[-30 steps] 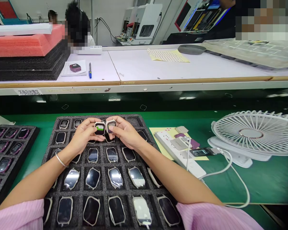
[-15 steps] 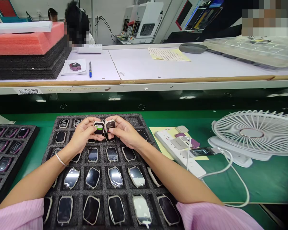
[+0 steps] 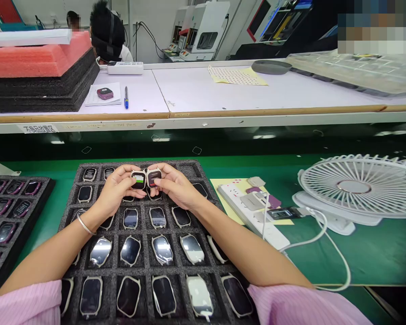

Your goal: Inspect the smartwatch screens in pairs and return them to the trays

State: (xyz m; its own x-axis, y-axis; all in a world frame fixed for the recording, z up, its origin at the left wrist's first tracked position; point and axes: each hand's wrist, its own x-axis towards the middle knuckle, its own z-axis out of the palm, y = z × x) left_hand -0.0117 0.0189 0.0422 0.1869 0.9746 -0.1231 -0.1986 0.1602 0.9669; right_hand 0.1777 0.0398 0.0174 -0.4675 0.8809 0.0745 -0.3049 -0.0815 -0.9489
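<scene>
Above the back rows of a dark foam tray, my two hands hold a smartwatch case each, side by side. My left hand is closed on one smartwatch, whose lit screen shows a green band. The other smartwatch, with a mostly dark screen, is gripped by my right hand; that thumb lies on its face. Both have pale frames and no straps. Beneath them, the tray's compartments hold several similar cases, such as the smartwatch at the front left. My hands hide part of the back rows.
Left of the tray is a second foam tray with purple-framed watches. To the right stand a white power strip with cables and a white fan. A raised white shelf crosses behind, with stacked foam. A person sits beyond it.
Both watches stay in my hands, almost in place; the right one's face looks slightly more turned toward me. The person beyond the shelf has turned the head. My view has shifted a little.
</scene>
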